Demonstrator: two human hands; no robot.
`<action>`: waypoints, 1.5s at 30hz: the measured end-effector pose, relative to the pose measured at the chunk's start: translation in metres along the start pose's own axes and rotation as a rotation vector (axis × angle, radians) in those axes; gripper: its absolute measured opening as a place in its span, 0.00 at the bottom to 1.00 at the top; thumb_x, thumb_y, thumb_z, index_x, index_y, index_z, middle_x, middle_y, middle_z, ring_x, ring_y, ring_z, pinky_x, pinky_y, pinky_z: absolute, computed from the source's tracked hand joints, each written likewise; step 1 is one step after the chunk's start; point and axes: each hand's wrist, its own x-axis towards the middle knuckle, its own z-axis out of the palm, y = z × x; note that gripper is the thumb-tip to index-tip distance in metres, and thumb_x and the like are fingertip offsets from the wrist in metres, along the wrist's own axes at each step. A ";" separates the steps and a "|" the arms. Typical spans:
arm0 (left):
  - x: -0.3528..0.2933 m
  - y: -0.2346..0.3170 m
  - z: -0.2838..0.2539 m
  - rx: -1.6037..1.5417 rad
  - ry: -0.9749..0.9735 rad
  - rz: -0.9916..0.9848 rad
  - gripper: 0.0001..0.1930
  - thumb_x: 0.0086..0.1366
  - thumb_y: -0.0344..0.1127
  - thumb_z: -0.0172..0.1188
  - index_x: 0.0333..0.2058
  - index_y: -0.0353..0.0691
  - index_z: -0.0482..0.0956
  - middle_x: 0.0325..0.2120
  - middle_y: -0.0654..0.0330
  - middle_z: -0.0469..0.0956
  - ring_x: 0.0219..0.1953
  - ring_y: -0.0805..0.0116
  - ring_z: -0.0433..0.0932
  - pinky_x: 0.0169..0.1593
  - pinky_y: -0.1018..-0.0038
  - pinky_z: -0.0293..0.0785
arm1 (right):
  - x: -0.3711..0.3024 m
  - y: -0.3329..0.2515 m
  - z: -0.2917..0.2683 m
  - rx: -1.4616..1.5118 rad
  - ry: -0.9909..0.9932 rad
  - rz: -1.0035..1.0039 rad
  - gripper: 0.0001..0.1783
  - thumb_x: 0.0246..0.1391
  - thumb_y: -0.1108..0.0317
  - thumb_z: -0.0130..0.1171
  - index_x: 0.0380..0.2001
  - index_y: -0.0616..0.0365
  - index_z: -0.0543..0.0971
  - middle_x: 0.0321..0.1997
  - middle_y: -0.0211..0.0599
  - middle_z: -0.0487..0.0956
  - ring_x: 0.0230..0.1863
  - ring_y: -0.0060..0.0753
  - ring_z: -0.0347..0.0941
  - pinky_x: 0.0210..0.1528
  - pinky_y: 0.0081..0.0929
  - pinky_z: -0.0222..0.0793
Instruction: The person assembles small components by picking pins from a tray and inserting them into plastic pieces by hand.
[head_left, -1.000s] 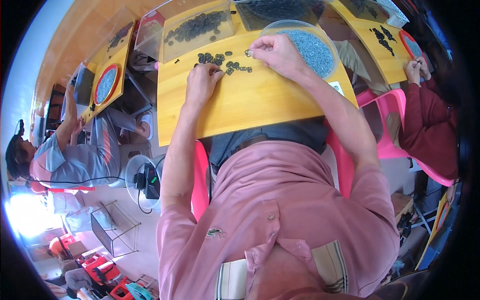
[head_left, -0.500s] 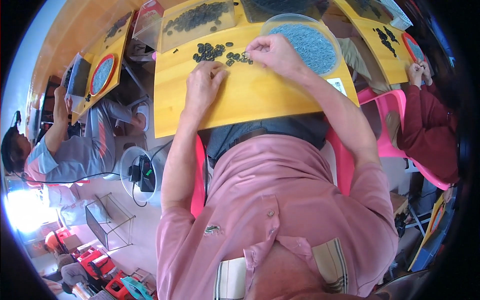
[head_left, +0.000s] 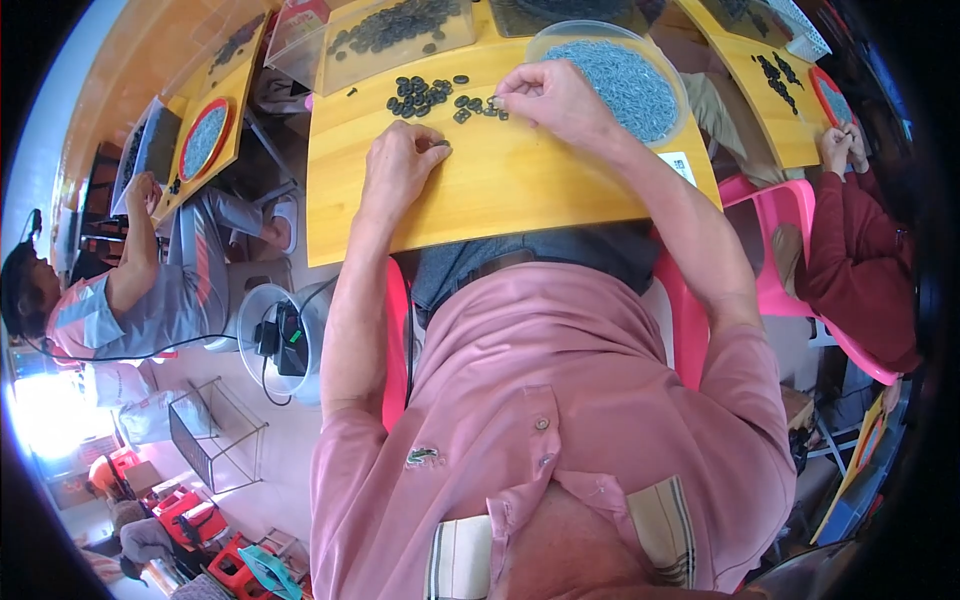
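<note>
My left hand [head_left: 405, 165] is closed in a pinch on a small black ring-shaped part [head_left: 442, 144], held low over the yellow table. My right hand [head_left: 555, 95] also has thumb and forefinger pressed together, at the edge of a small group of black parts [head_left: 468, 108]; what the fingertips hold is too small to make out. A bigger heap of black ring-shaped parts [head_left: 418, 97] lies beyond my left hand. Just right of my right hand stands a round clear tub [head_left: 680, 110] full of thin blue-grey metal pins [head_left: 620, 88].
At the table's far side is a clear tray [head_left: 330, 72] with many black parts, beside a darker bin [head_left: 515, 22]. The yellow table's [head_left: 480, 200] near edge borders my lap. People work at side tables left and right, with red-rimmed trays [head_left: 206, 145].
My left hand has drawn back from the black heap toward me, and a black ring-shaped part now shows in its fingertips. My right hand has barely shifted beside the small group.
</note>
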 end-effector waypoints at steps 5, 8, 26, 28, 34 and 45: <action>-0.004 0.006 -0.002 0.042 -0.020 0.008 0.11 0.56 0.34 0.69 0.37 0.35 0.85 0.31 0.51 0.83 0.30 0.63 0.83 0.37 0.69 0.77 | -0.002 -0.002 0.001 0.012 -0.058 0.002 0.10 0.54 0.68 0.63 0.35 0.66 0.83 0.27 0.27 0.80 0.26 0.14 0.71 0.28 0.16 0.68; -0.005 0.001 0.002 0.060 0.086 0.142 0.11 0.56 0.31 0.67 0.39 0.36 0.84 0.32 0.49 0.84 0.30 0.63 0.83 0.37 0.70 0.78 | -0.004 -0.006 0.002 0.000 -0.063 0.012 0.10 0.54 0.69 0.63 0.35 0.65 0.83 0.27 0.27 0.80 0.26 0.14 0.71 0.28 0.16 0.68; -0.015 0.031 0.010 -1.027 0.007 -0.170 0.14 0.61 0.21 0.62 0.47 0.29 0.78 0.40 0.57 0.80 0.40 0.69 0.83 0.48 0.77 0.78 | -0.010 -0.013 0.007 0.286 -0.249 -0.044 0.08 0.56 0.67 0.62 0.35 0.62 0.81 0.29 0.28 0.81 0.29 0.17 0.78 0.28 0.16 0.67; -0.016 0.034 0.010 -1.072 -0.006 -0.233 0.12 0.62 0.20 0.61 0.46 0.29 0.77 0.39 0.56 0.80 0.41 0.66 0.83 0.48 0.75 0.79 | -0.010 -0.013 0.009 0.278 -0.257 -0.032 0.08 0.56 0.68 0.61 0.35 0.62 0.81 0.29 0.28 0.81 0.29 0.17 0.78 0.29 0.16 0.68; -0.016 0.031 0.022 -1.281 0.009 -0.287 0.13 0.60 0.19 0.61 0.45 0.27 0.78 0.38 0.53 0.82 0.39 0.69 0.83 0.46 0.79 0.77 | -0.011 -0.007 0.015 0.259 -0.239 -0.027 0.08 0.54 0.71 0.60 0.34 0.65 0.81 0.28 0.31 0.82 0.30 0.18 0.78 0.33 0.17 0.70; -0.018 0.023 0.031 -1.404 -0.026 -0.382 0.10 0.63 0.19 0.59 0.44 0.25 0.77 0.41 0.50 0.80 0.41 0.61 0.82 0.52 0.72 0.80 | -0.009 -0.009 0.015 0.189 -0.216 0.050 0.08 0.55 0.70 0.60 0.35 0.64 0.81 0.27 0.30 0.82 0.30 0.18 0.78 0.35 0.15 0.69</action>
